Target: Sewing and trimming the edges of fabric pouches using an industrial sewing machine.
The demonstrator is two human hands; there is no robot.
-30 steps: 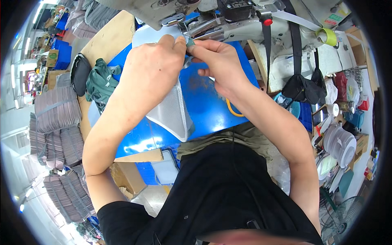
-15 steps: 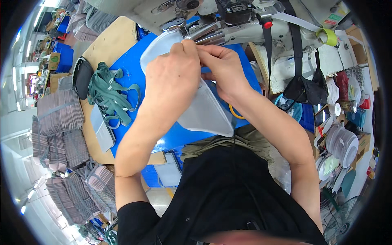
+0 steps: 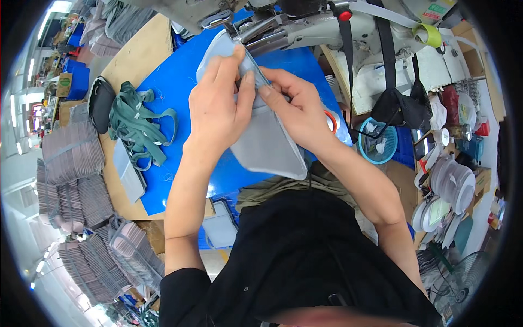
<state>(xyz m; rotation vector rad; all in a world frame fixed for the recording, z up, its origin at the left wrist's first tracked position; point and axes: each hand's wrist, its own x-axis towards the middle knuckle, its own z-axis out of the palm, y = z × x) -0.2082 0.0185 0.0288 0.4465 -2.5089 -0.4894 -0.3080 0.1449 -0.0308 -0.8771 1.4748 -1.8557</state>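
Note:
A flat grey fabric piece (image 3: 268,144) with a raised, bound edge lies slantwise between my hands, its far end under the head of a sewing machine (image 3: 318,32). My left hand (image 3: 218,109) is closed on its left part, the fingertips pressed on the surface close to the machine's foot. At the right edge, my right hand (image 3: 294,106) pinches the piece between thumb and curled fingers. Part of the piece is covered by both hands. Its near corner hangs toward my lap.
The blue tabletop (image 3: 163,188) carries a heap of green straps (image 3: 136,122) at left. Bundled stacks of grey pieces (image 3: 73,150) stand further left. Black straps (image 3: 387,60) hang from the machine at right, near a light-blue basket (image 3: 377,143). An orange-rimmed ring (image 3: 330,121) lies beside my right wrist.
My hands have moved apart and slightly toward me, uncovering more of the fabric piece's far end. My right hand now grips lower along its right edge. The whole view has shifted a little.

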